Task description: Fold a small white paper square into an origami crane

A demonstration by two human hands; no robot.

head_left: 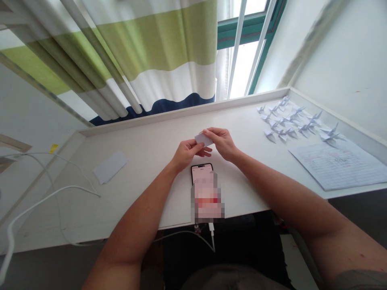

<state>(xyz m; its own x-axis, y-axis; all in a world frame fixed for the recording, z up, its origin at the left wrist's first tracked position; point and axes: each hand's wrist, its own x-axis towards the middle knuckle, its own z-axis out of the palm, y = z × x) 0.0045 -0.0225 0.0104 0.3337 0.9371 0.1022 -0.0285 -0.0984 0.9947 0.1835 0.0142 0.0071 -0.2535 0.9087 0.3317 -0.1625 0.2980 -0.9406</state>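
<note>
Head view (only cam): L hand (188, 154) & R hand (223, 143) meet mid-frame, both raised a bit off the surface (142, 189), w/ a small folded paper (204, 139) between them. L fingers (203, 153) are closed on its near-left edge. R fingers (210, 132) are pinched on its far-right end. So both hands are clamped on the same piece, neither free.

Paper's long axis runs approx left-right across the body. It sits at the fingertips, not in a palm. Neither hand is nearer, since there is contact on each side.

Just below, nearer the person: phone (202, 168) flat on the surface, screen lit, charge cable (211, 235) hanging off the near edge. The paper is just past the phone's top end, apparently not touching it.

Far right: cluster of paper cranes (290, 121), well apart from the hands, w/ a lined sheet (341, 165) nearer the edge. Left: a white slip (110, 166) lying flat, plus a white cord (45, 193). Behind: striped curtain (136, 60) & window (242, 52).
</note>
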